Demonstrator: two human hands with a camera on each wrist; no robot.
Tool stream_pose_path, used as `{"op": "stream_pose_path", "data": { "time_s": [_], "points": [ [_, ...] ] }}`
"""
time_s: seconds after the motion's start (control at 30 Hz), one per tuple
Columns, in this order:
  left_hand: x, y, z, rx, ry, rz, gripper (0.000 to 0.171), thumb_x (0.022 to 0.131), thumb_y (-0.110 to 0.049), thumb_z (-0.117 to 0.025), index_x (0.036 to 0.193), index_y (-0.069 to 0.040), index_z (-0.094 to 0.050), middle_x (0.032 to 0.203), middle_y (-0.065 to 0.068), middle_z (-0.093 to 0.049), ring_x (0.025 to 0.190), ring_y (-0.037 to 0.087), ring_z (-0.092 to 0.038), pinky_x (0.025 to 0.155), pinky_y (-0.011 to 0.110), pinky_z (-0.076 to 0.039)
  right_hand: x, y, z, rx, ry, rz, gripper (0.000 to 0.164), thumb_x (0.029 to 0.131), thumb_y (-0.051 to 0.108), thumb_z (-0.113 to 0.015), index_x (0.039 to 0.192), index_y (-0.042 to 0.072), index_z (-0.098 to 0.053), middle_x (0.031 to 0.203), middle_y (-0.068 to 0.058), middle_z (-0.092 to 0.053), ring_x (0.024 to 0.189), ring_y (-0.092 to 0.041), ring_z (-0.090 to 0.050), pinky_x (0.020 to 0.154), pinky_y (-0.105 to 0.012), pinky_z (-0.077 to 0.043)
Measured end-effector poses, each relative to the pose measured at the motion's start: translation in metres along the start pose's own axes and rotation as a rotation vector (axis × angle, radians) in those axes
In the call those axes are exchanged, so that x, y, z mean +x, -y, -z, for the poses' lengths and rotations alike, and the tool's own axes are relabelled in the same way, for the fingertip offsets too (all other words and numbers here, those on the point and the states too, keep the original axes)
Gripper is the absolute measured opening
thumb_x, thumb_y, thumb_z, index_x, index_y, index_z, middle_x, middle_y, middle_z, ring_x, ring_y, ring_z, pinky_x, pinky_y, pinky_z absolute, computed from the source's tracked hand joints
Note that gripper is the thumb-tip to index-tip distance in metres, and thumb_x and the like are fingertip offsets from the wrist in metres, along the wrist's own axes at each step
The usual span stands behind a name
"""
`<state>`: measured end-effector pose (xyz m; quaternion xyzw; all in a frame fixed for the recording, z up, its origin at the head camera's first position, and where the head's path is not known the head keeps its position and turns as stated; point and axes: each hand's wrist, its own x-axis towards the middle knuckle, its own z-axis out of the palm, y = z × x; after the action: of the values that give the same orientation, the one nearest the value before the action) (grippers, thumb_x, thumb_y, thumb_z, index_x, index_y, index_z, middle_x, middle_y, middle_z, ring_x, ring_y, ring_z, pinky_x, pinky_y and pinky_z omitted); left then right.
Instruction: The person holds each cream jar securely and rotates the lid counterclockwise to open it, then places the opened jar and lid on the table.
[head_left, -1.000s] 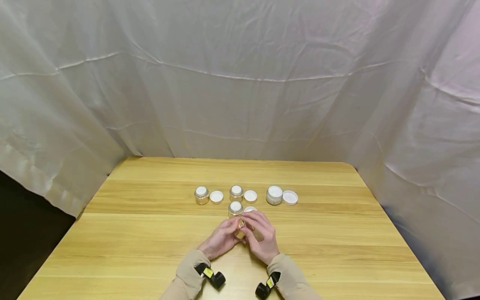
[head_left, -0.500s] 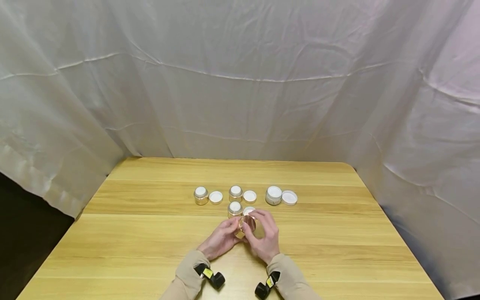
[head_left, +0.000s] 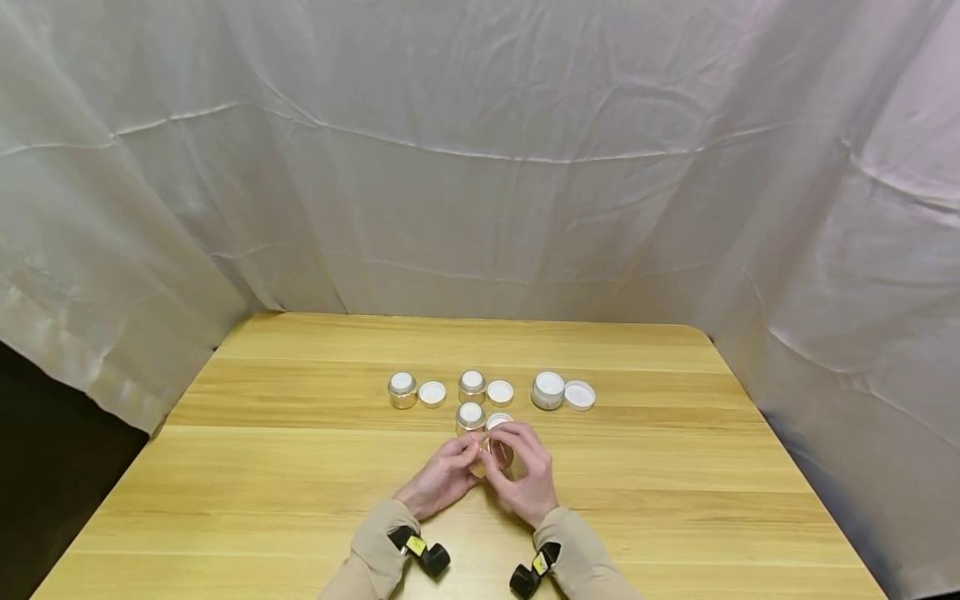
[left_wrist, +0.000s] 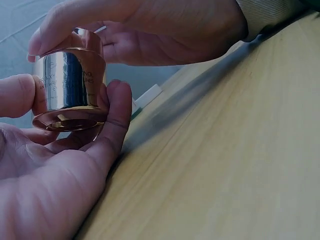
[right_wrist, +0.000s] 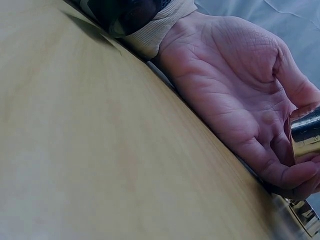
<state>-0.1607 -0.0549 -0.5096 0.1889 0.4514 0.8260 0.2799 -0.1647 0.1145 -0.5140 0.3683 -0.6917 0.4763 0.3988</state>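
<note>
A shiny gold cosmetic jar with fine print and a flared base is held between both hands. My left hand grips its body, thumb on one side and fingers on the other. The fingers and thumb of my right hand are curled round its copper-coloured lid, which tilts toward the right. Whether the lid is loose from the jar I cannot tell. Past the fingertips stands a similar jar with a white top; a white-lined lid beside it is partly hidden by my right hand.
Farther back are a gold jar with its lid, a middle jar with its lid, and a wider silvery jar with its lid. A pale curtain surrounds the wooden table.
My right fingers spread apart half a second ago, baring the lid's copper face, and have now drawn back in over it. My left hand stays in place with the jar.
</note>
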Motion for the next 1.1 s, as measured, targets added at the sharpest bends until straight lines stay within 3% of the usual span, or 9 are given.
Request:
{"op": "stream_pose_path", "data": {
  "time_s": [0.27,0.37,0.5,0.6,0.73,0.87,1.1],
  "points": [
    [0.0000,-0.0003,-0.0003,-0.001,0.003,-0.001,0.019,0.109,-0.024,-0.039,0.112,-0.021,-0.058,0.110,-0.010,-0.059,0.100,0.002,-0.058,0.091,0.019,-0.049,0.0006,-0.0014,-0.0022,0.046,0.025,0.050,0.032,0.071,-0.011,-0.072,0.103,-0.007,-0.071,0.101,-0.023,-0.067,0.098,-0.034,-0.063,0.101,-0.028,-0.053],
    [-0.0005,-0.0004,0.0000,-0.010,-0.021,0.008,0.028,0.109,-0.025,-0.040,0.127,-0.011,-0.056,0.119,-0.010,-0.060,0.108,0.003,-0.059,0.097,0.021,-0.050,0.0005,0.0000,-0.0017,0.028,0.018,0.013,0.035,0.071,-0.009,-0.074,0.105,-0.009,-0.070,0.104,-0.025,-0.065,0.100,-0.034,-0.062,0.104,-0.026,-0.052],
    [-0.0001,0.0001,0.0007,-0.023,-0.055,0.021,0.053,0.109,-0.023,-0.038,0.152,0.005,-0.029,0.132,-0.007,-0.060,0.120,0.008,-0.059,0.105,0.026,-0.050,-0.0005,0.0016,0.0000,-0.045,-0.021,-0.089,0.037,0.073,0.000,-0.080,0.107,-0.008,-0.068,0.105,-0.023,-0.065,0.096,-0.032,-0.063,0.098,-0.020,-0.052],
    [0.0009,0.0004,0.0009,-0.024,-0.065,0.023,0.058,0.109,-0.022,-0.038,0.152,0.012,-0.019,0.133,-0.005,-0.059,0.121,0.009,-0.059,0.106,0.028,-0.050,-0.0010,0.0020,0.0011,-0.075,-0.043,-0.133,0.035,0.076,0.009,-0.083,0.104,-0.005,-0.069,0.101,-0.018,-0.067,0.088,-0.029,-0.063,0.086,-0.019,-0.053],
    [0.0009,0.0004,0.0013,-0.030,-0.054,0.016,0.057,0.109,-0.022,-0.037,0.152,0.013,-0.021,0.131,-0.006,-0.059,0.120,0.008,-0.059,0.106,0.027,-0.050,-0.0012,0.0010,0.0011,-0.045,-0.036,-0.113,0.031,0.082,0.016,-0.083,0.102,-0.003,-0.070,0.098,-0.018,-0.067,0.082,-0.027,-0.063,0.079,-0.022,-0.056],
    [0.0006,-0.0006,0.0004,-0.037,-0.044,0.017,0.058,0.109,-0.022,-0.037,0.152,0.013,-0.020,0.130,-0.006,-0.059,0.119,0.007,-0.059,0.106,0.025,-0.050,-0.0019,-0.0008,0.0006,-0.006,-0.022,-0.079,0.028,0.083,0.013,-0.082,0.103,-0.003,-0.071,0.100,-0.020,-0.067,0.085,-0.027,-0.065,0.087,-0.019,-0.055],
    [-0.0002,-0.0012,0.0004,-0.040,-0.042,0.026,0.060,0.109,-0.022,-0.039,0.152,0.014,-0.017,0.131,-0.004,-0.058,0.122,0.008,-0.058,0.107,0.024,-0.050,-0.0030,-0.0018,-0.0003,0.045,0.007,-0.054,0.037,0.068,-0.007,-0.078,0.105,-0.005,-0.070,0.103,-0.023,-0.066,0.095,-0.032,-0.065,0.101,-0.018,-0.052]
  ]
}}
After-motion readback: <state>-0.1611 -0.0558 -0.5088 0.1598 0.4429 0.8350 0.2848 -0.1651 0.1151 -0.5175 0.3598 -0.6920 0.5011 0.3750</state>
